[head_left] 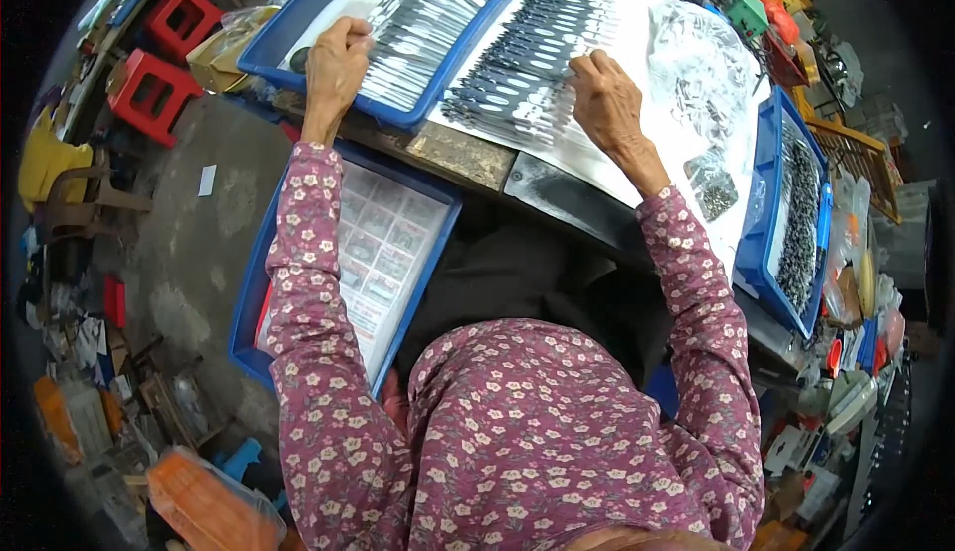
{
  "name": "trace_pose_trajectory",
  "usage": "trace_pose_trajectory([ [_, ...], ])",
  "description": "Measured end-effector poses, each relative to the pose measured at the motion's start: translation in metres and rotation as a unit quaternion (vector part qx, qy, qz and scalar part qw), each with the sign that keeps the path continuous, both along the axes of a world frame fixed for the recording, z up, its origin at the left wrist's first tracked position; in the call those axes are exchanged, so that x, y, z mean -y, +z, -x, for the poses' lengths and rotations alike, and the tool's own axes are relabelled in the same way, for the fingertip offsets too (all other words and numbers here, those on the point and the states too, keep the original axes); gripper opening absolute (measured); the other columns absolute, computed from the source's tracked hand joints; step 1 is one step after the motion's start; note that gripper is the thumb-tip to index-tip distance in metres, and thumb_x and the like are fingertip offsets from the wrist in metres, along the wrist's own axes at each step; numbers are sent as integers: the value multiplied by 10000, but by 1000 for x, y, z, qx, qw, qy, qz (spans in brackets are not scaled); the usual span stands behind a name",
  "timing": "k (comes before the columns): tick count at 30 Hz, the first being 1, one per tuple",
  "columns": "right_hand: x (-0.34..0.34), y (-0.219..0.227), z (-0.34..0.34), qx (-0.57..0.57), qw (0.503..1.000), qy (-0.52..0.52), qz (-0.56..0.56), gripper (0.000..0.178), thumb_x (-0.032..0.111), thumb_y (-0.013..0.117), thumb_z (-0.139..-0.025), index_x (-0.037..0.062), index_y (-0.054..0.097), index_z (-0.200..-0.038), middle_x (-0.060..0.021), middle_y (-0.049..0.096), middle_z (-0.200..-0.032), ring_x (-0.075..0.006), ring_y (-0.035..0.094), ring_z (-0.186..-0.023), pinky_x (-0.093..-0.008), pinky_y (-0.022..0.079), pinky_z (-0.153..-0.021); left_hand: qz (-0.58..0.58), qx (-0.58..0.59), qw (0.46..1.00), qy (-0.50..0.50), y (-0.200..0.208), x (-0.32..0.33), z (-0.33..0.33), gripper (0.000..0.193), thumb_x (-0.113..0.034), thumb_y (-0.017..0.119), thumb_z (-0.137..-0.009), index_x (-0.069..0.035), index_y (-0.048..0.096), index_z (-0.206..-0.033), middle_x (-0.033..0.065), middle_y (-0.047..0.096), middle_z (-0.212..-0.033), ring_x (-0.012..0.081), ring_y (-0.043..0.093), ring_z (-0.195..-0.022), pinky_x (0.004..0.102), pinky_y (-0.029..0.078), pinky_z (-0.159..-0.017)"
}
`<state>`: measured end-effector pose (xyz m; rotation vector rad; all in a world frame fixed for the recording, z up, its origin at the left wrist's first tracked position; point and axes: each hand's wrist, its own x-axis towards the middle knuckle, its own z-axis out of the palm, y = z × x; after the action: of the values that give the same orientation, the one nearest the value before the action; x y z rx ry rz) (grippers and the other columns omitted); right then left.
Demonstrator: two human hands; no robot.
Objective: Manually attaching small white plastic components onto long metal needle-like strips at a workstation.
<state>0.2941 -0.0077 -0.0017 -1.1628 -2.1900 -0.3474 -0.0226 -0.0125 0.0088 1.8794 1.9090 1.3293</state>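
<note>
My left hand [338,66] is over the near left side of a blue tray [400,117], its fingers curled and thumb drawn in. Whatever is between those fingertips is too small to make out. Many slim silver metal strips [443,19] lie side by side in the tray. My right hand [607,101] hovers at the right edge of rows of dark, narrow pieces with pale oval centres [527,49]. These rows lie on a white sheet [597,168]. The right fingers are bent into a pinch, and their tips hide anything they hold.
A clear plastic bag of silvery parts [696,64] lies right of the rows, near a smaller bag [711,185]. Farther right, a blue tray [758,253] holds small dark parts. Below my left arm is another blue tray [426,287] with printed sheets. Red stools [154,93] stand left.
</note>
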Motion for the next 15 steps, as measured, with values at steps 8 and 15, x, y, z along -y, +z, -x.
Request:
trace_pose_trajectory([
  [8,13,7,1,-29,1000,5,2,113,51,595,-735,67,594,-847,-77,512,-756,-250,549,-693,-331,437,-577,64,5,994,-94,4,-7,19,150,-64,578,-746,22,595,-868,77,629,-770,146,590,-721,251,456,-695],
  [15,46,26,-5,-97,994,39,14,88,-11,585,-739,28,581,-818,-91,538,-752,-245,549,-638,-316,420,-552,104,-195,972,-76,0,-23,33,163,-32,538,-688,-13,599,-838,124,628,-768,224,599,-729,294,461,-670],
])
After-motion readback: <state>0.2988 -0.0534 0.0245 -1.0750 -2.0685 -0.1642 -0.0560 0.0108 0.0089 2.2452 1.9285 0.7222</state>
